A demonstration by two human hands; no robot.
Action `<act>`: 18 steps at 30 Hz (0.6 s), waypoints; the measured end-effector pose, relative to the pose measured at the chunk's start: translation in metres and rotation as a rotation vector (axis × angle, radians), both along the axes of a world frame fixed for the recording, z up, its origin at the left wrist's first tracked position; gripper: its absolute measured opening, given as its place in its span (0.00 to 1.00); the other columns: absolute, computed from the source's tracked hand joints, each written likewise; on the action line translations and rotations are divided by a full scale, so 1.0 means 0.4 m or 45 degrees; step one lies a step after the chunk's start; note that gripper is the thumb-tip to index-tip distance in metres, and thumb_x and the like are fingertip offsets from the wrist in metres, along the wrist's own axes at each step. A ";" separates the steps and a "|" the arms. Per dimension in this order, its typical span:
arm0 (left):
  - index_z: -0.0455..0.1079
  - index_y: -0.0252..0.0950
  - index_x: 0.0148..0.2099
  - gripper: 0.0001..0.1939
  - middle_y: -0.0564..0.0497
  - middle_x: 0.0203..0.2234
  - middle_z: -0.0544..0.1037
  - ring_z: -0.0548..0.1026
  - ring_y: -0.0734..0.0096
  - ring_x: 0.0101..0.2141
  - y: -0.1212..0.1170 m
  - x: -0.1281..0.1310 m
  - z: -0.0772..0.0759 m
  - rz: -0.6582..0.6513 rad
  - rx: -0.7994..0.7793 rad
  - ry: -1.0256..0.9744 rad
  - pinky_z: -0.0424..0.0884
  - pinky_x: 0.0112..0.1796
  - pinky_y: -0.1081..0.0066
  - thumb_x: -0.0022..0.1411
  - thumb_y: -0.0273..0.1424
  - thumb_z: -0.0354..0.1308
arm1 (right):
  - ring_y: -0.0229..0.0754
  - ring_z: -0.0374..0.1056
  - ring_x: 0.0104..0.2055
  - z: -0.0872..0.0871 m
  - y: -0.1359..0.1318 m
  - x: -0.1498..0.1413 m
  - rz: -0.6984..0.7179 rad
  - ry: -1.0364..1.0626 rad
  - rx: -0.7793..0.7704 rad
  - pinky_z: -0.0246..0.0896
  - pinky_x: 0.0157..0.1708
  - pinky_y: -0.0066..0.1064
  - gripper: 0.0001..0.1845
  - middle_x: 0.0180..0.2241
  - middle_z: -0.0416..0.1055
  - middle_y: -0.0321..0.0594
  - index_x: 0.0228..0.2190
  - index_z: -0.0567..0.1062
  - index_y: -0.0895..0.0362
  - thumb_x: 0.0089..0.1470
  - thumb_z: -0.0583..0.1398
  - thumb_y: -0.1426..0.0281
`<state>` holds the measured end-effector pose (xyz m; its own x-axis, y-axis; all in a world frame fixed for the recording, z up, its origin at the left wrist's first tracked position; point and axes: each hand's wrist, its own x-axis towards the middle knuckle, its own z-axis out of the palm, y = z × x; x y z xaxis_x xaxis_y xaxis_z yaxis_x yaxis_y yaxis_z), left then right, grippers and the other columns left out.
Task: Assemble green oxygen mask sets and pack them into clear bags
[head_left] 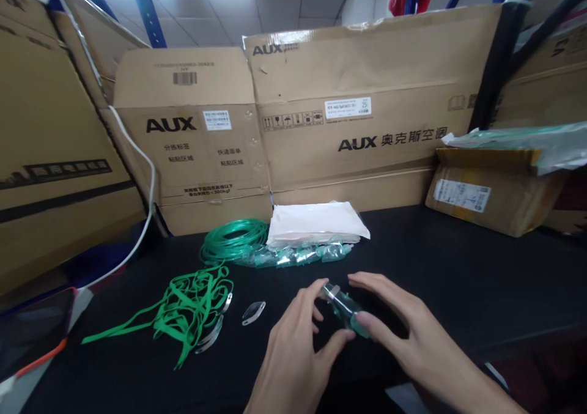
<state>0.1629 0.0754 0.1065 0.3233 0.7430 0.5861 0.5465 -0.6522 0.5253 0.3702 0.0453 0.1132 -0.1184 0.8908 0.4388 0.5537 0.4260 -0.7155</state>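
A clear green plastic piece with a small metal strip (343, 306), which looks like a breathing mask, is between my two hands just above the black table. My left hand (305, 334) grips it, fingertips at its upper end by the strip and thumb at its lower end. My right hand (408, 325) has its thumb pressed on the lower right end, while the index finger arches over the far side; its other fingers are partly hidden. Left of my left hand, a small clear plastic oval piece (254, 312) lies beside a tangle of green elastic straps (190, 307).
Behind my hands are coiled green tubing (236, 238), a row of clear green plastic parts (298, 255) and a stack of white packets (316, 221). Cardboard panels (367, 108) wall the back. An open carton (481, 188) stands back right; a white cable (149, 200) hangs left.
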 end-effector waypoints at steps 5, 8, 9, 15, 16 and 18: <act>0.69 0.43 0.56 0.26 0.54 0.36 0.79 0.80 0.67 0.34 0.000 -0.005 0.004 -0.059 -0.167 -0.161 0.81 0.36 0.69 0.57 0.27 0.70 | 0.52 0.69 0.61 0.003 -0.001 -0.016 0.108 -0.067 -0.116 0.64 0.62 0.47 0.20 0.57 0.75 0.38 0.58 0.75 0.43 0.67 0.57 0.58; 0.74 0.44 0.48 0.09 0.54 0.40 0.81 0.80 0.68 0.39 -0.001 -0.013 0.023 -0.159 -0.342 -0.233 0.80 0.40 0.71 0.66 0.29 0.61 | 0.48 0.71 0.58 0.011 -0.005 -0.014 0.165 -0.056 -0.068 0.68 0.58 0.39 0.21 0.57 0.73 0.39 0.60 0.73 0.43 0.67 0.58 0.62; 0.75 0.44 0.45 0.06 0.53 0.42 0.81 0.80 0.68 0.42 -0.001 -0.015 0.030 -0.193 -0.355 -0.237 0.78 0.42 0.71 0.69 0.30 0.58 | 0.48 0.70 0.58 0.013 -0.006 -0.013 0.167 -0.063 -0.054 0.67 0.59 0.39 0.21 0.57 0.73 0.40 0.60 0.72 0.43 0.67 0.58 0.63; 0.76 0.42 0.38 0.08 0.55 0.36 0.81 0.79 0.68 0.39 -0.004 -0.022 0.046 -0.232 -0.441 -0.168 0.72 0.44 0.71 0.71 0.32 0.57 | 0.50 0.66 0.63 0.012 -0.009 -0.007 0.142 -0.110 -0.135 0.61 0.64 0.43 0.23 0.62 0.68 0.39 0.60 0.72 0.42 0.65 0.61 0.60; 0.76 0.42 0.37 0.08 0.55 0.34 0.80 0.78 0.69 0.37 -0.004 -0.022 0.048 -0.236 -0.484 -0.157 0.71 0.42 0.71 0.70 0.33 0.58 | 0.50 0.66 0.63 0.012 -0.008 -0.007 0.147 -0.107 -0.145 0.62 0.63 0.43 0.23 0.62 0.67 0.38 0.60 0.72 0.41 0.65 0.60 0.60; 0.77 0.42 0.37 0.10 0.55 0.31 0.78 0.75 0.69 0.34 -0.003 -0.022 0.056 -0.245 -0.552 -0.119 0.69 0.38 0.73 0.70 0.35 0.57 | 0.48 0.65 0.63 0.009 -0.006 -0.003 0.159 -0.097 -0.154 0.61 0.63 0.43 0.22 0.62 0.67 0.37 0.60 0.71 0.39 0.67 0.59 0.59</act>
